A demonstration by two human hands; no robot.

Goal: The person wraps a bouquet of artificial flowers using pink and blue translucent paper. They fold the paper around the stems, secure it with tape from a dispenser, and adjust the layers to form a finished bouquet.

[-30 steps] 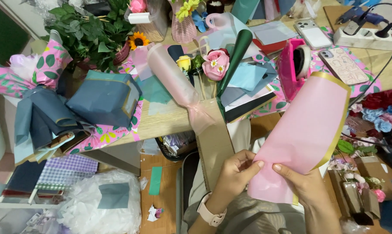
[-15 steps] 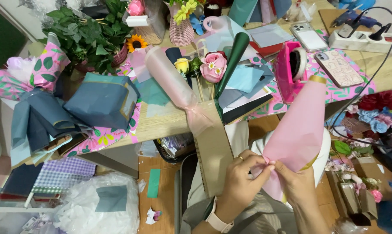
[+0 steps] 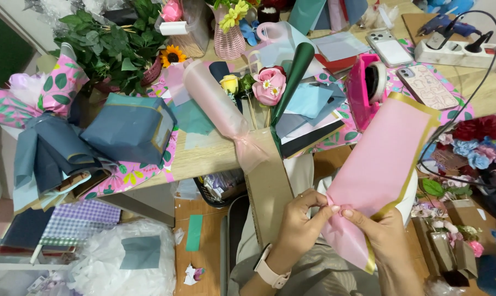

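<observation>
Fingers [image 3: 323, 204] of left hand [image 3: 300, 222] and right hand [image 3: 380, 233] clamped together on a gold-edged pink wrapping sheet [image 3: 380, 159], gathered at its waist, fanning toward 1 o'clock; pink tape dispenser [image 3: 364, 90] on counter [image 3: 204, 156] at 12 o'clock.

A home florist's craft corner: wrapping paper [image 3: 127, 126], artificial flowers [image 3: 269, 85] and wrapped bouquets [image 3: 220, 107] (some unfinished) crowd the table [image 3: 204, 156].

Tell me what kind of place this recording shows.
Probably a home florist or bouquet-craft workspace: both hands gather pink wrapping paper, artificial roses lie on the cluttered table, and a pink tape dispenser stands nearby.
</observation>
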